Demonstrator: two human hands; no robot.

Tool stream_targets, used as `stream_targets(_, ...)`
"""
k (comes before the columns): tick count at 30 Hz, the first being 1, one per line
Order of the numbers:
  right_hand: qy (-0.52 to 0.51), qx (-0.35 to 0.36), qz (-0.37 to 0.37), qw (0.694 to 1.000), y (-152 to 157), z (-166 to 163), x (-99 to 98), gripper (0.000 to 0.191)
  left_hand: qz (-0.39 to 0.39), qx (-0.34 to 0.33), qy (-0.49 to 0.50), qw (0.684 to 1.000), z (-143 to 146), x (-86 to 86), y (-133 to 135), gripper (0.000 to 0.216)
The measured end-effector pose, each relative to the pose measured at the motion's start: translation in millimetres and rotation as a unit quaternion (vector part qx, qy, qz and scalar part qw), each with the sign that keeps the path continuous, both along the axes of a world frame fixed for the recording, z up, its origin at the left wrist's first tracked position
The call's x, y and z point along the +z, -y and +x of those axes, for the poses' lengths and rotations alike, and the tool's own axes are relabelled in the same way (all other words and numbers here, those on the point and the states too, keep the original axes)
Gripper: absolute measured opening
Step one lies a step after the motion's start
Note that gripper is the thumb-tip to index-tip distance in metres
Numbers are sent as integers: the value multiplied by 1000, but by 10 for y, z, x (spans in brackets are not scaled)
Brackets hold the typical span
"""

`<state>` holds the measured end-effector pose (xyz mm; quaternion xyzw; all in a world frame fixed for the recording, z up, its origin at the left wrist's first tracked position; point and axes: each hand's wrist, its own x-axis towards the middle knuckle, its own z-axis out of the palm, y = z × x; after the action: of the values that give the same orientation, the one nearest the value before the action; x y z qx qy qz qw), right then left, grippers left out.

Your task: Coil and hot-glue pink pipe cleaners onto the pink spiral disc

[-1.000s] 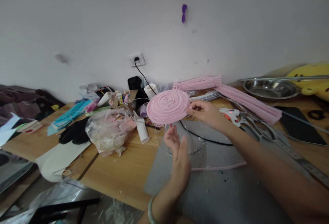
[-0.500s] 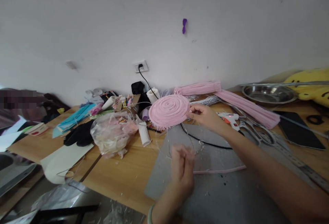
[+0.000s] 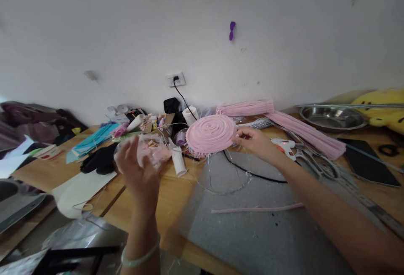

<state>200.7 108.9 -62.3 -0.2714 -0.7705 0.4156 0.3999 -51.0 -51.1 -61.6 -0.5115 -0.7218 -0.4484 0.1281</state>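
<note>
My right hand [image 3: 251, 139] pinches the right rim of a flat pink disc [image 3: 211, 132], which is wound in a spiral from fuzzy pipe cleaner. Thin wire loops [image 3: 232, 190] hang beneath the disc, over the grey mat. My left hand [image 3: 136, 167] is raised to the left with its fingers apart and nothing visible in them. Behind it sits a clear plastic bag [image 3: 154, 148] with pink scraps, partly hidden by the hand. A single pink pipe cleaner [image 3: 257, 209] lies across the grey cutting mat [image 3: 240, 233].
Bundles of pink pipe cleaners [image 3: 307, 134] lie at the back right. Near my right forearm are a glue gun [image 3: 285, 146], scissors [image 3: 315, 163] and a metal ruler [image 3: 369, 203]. A steel bowl [image 3: 333, 117] stands behind. Left are black gloves [image 3: 98, 160] and blue strips [image 3: 93, 140].
My left hand has moved left and up, away from the pipe cleaner on the mat, and its fingers have spread. My right hand still holds the disc in about the same place.
</note>
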Motion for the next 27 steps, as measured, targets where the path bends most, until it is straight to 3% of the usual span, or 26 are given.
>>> stream_targets(2, 1, -5, 0, 1000, 4, 2, 1, 21, -1, 46, 50, 998, -108, -2, -121, 48)
stream_targets(4, 1, -11, 0, 1000, 4, 6, -1, 21, -20, 42, 108, 993, -155, -67, -243, 59)
stream_targets(7, 1, -14, -3, 1000, 0, 16, -2, 22, -59, -36, 199, 978, -167, -242, -383, 47)
stream_targets(11, 5, -7, -24, 1000, -5, 40, 19, 24, -107, -158, 316, 929, -170, -487, -499, 32)
stream_targets(16, 5, 1, -52, 999, -22, 70, 58, 29, -96, -238, 393, 883, -160, -654, -578, 32)
stream_targets(22, -2, -7, -97, 995, 10, 81, 124, 23, -7, -266, 399, 878, -132, -691, -617, 31)
stream_targets(27, -34, -26, -134, 990, 284, 130, 302, 21, 84, -260, 359, 892, -159, -506, -747, 28)
